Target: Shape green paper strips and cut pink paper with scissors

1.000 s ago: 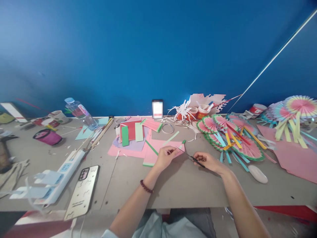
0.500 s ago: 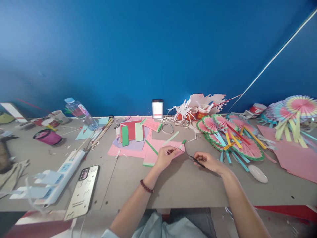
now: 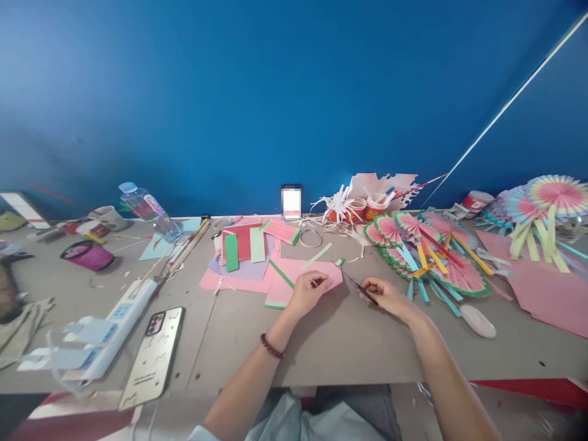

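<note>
My left hand (image 3: 311, 290) is closed, thumb and fingers pinched on a sheet of pink paper (image 3: 282, 283) with green edging. The right end of this paper sticks out past my fingertips. Just to the right, my right hand (image 3: 380, 295) grips dark-handled scissors (image 3: 367, 294), their thin blades pointing up and left. The tips are close to the paper's right corner, where a small green piece (image 3: 340, 262) shows. A pale green strip (image 3: 316, 256) lies behind my left hand.
Pleated paper fans (image 3: 427, 251) lie right, near a white computer mouse (image 3: 478, 321). Paper cups (image 3: 375, 207) and a small screen (image 3: 291, 202) stand by the blue wall. Leftward are a phone (image 3: 154, 355), a power strip (image 3: 119, 324), a tilted bottle (image 3: 151, 211) and thin sticks (image 3: 190, 245).
The scissors have drawn slightly away from the paper, and their blades now point more steeply upward. My left hand has stayed nearly in place.
</note>
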Motion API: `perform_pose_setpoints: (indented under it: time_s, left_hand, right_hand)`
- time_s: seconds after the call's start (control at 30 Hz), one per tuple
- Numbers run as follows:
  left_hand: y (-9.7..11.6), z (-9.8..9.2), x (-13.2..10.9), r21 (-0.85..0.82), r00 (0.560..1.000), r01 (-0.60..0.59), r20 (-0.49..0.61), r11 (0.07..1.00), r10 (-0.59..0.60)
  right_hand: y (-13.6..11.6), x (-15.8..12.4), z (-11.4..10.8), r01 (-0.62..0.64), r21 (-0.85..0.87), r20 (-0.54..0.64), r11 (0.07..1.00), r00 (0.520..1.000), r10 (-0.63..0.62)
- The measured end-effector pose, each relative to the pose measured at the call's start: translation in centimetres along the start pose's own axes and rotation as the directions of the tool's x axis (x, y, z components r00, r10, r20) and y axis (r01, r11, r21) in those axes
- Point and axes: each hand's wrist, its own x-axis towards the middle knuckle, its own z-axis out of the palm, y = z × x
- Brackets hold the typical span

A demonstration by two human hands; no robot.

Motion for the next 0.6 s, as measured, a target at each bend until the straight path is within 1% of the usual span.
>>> perform_pose_setpoints:
  time_s: [0.07,0.13,0.2,0.23,0.27,0.3,0.33,0.4,0.43,0.5,0.53,0.6]
  left_hand:
    - [-0.1,0.2,-0.2,0.003,1.0,0.001,0.012,1.0,-0.001]
    - [-0.2,0.5,-0.4,0.01,0.998,-0.008,0.064,1.0,0.007]
    - [-0.4,0.8,-0.6,0.012,0.99,-0.029,0.14,1.0,0.027]
    - [-0.6,1.0,-0.7,0.015,0.986,-0.043,0.16,0.999,0.04]
    - [-0.7,1.1,-0.8,0.024,0.986,-0.055,0.157,0.998,0.05]
    - [-0.8,1.2,-0.8,0.037,0.99,-0.063,0.129,0.997,0.058]
    - [-0.9,1.2,-0.7,0.048,0.995,-0.065,0.083,0.997,0.061]
    - [-1.2,1.1,-0.5,0.037,0.999,-0.044,-0.013,0.998,0.044]
    - [-1.3,1.1,-0.3,0.009,0.999,-0.025,-0.047,1.0,0.025]
    - [-1.5,0.9,0.0,-0.067,0.997,0.013,-0.078,0.998,-0.018]
    - [-1.6,0.8,0.1,-0.104,0.996,0.03,-0.081,0.994,-0.039]
    - [-1.6,0.8,0.3,-0.165,0.994,0.065,-0.073,0.984,-0.078]
  right_hand:
    - [0.1,0.3,-0.1,0.032,-0.019,-0.046,0.999,0.998,-0.033]
    - [0.5,0.6,-0.2,0.074,-0.054,-0.113,0.996,0.99,-0.079]
    - [1.0,1.0,-0.3,0.121,-0.147,-0.217,0.982,0.964,-0.152]
    - [1.2,1.2,-0.3,0.143,-0.219,-0.276,0.965,0.94,-0.201]
    - [1.5,1.4,-0.3,0.161,-0.298,-0.328,0.941,0.908,-0.259]
    - [1.8,1.5,-0.4,0.177,-0.38,-0.37,0.908,0.87,-0.325]
    - [2.0,1.5,-0.3,0.193,-0.458,-0.4,0.868,0.827,-0.395]
    - [2.4,1.5,-0.2,0.226,-0.597,-0.423,0.769,0.727,-0.542]
    - [2.4,1.4,-0.2,0.239,-0.659,-0.419,0.713,0.671,-0.612]
    - [2.4,1.3,0.1,0.255,-0.765,-0.379,0.592,0.566,-0.732]
    - [2.2,1.2,0.2,0.257,-0.807,-0.347,0.532,0.523,-0.779]
    - [1.9,1.0,0.4,0.256,-0.867,-0.279,0.427,0.461,-0.842]
